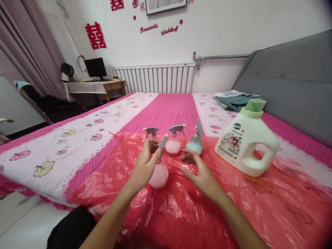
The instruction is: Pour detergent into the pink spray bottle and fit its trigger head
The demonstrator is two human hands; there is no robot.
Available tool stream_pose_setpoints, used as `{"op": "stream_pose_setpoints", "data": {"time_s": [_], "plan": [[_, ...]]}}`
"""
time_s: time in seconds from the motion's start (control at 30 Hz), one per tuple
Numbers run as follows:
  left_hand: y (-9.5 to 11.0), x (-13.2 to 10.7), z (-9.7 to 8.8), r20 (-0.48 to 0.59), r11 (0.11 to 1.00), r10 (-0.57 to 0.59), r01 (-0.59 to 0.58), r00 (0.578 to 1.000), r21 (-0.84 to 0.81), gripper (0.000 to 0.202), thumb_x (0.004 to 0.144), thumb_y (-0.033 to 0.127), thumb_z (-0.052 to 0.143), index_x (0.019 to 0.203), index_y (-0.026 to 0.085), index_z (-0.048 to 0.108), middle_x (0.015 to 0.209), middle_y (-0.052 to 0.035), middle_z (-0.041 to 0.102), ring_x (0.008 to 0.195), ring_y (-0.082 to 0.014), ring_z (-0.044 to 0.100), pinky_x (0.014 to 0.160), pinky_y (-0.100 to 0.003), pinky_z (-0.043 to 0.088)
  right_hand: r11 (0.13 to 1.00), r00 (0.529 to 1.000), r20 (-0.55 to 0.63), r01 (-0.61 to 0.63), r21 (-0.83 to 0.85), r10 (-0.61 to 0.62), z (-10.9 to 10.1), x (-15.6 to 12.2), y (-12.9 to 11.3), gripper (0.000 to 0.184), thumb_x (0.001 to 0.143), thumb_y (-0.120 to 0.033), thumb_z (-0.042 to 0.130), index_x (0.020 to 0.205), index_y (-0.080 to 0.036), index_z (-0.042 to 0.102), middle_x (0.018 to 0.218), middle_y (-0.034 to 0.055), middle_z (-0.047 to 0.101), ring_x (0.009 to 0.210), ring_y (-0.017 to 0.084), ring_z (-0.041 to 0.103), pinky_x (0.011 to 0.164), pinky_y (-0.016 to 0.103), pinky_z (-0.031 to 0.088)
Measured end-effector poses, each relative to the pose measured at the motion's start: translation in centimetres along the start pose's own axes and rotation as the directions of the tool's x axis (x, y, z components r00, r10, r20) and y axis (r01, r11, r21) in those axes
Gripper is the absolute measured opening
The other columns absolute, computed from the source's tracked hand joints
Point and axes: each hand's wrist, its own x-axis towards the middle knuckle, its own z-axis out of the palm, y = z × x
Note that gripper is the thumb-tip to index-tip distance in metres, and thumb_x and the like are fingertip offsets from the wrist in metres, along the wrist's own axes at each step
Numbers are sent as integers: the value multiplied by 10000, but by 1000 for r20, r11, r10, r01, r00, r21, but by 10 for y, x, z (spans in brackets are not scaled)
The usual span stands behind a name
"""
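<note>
Front bottle (158, 175) over red sheet (186, 214) (base contact hard to tell), left hand (147, 157) pinching its spray head (163, 145); right hand (200, 170) near, fingers spread, holding nothing. Probably light, stiff, slippery if wet; best held at neck, belly steadied.

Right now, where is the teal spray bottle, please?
In the head view, the teal spray bottle stands right of centre, just beyond the right hand, between a pink spray bottle and the detergent jug.

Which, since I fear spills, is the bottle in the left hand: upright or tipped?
Upright: the pink bottle has its grey spray head on top.
</note>
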Motion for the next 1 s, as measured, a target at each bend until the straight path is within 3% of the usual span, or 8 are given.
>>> {"op": "stream_pose_setpoints", "data": {"time_s": [0.1,0.2,0.37,0.5,0.67,0.8,0.93,1.0], "plan": [[-3,-1,-6,66,999,25,-23,997,-38,238,1054,424,548,1139,212,481,942,-10,563,801,-165,558,771,-334,490,983,996,68,51,178,-64,28,45,5,715,866,-648,749,1415,-239,542,1276,100,651,1193,230,645,1066,394,524],[-7,2,-12,42,998,44,-42,998,-45,263,1058,459,556,1137,210,527,959,-17,591,813,-167,569,763,-322,497,947,992,70,80,310,-107,54,77,12,763,841,-790,701,1342,-226,587,1213,103,650,1132,231,650,999,380,549],[-26,9,-20,-20,997,65,-66,998,-36,231,1085,449,548,1099,229,619,882,-4,622,797,-168,585,748,-294,496,904,989,-39,146,402,-143,77,94,28,754,808,-816,731,1279,-237,624,1331,96,607,1264,240,568,1162,389,429],[-47,4,-24,-3,998,48,-48,999,-38,227,1085,460,547,1139,268,657,887,-10,646,828,-178,599,772,-277,502,852,997,34,46,521,-74,79,93,46,691,868,-847,627,1156,-220,665,1120,81,686,1075,215,656,1013,355,532],[-64,2,-31,38,999,-1,3,999,-40,227,1071,466,560,1145,290,683,967,-30,686,893,-205,639,809,-279,535,793,989,143,-71,606,-21,71,92,53,560,811,-734,787,902,-189,696,910,52,690,896,181,661,919,319,563],[-66,6,-34,28,990,-45,48,999,-129,283,1070,506,531,1111,281,697,904,-34,708,833,-215,651,755,-290,547,774,987,160,-83,628,-24,64,92,47,519,796,-688,829,849,-190,696,828,37,675,816,164,649,843,299,573],[-71,5,-32,-22,985,-110,106,994,-138,544,1005,748,472,1129,280,722,938,-63,735,877,-269,672,781,-367,571,772,992,123,-72,631,-8,64,89,43,489,795,-655,852,869,-195,703,828,27,682,764,128,629,810,263,562],[-80,-1,-31,-61,992,-108,104,992,-68,760,951,879,347,1204,282,742,1027,-98,758,1005,-332,679,870,-453,591,772,995,103,-62,632,-4,66,87,43,503,796,-671,844,882,-196,703,833,30,693,748,123,629,794,259,563]]}}
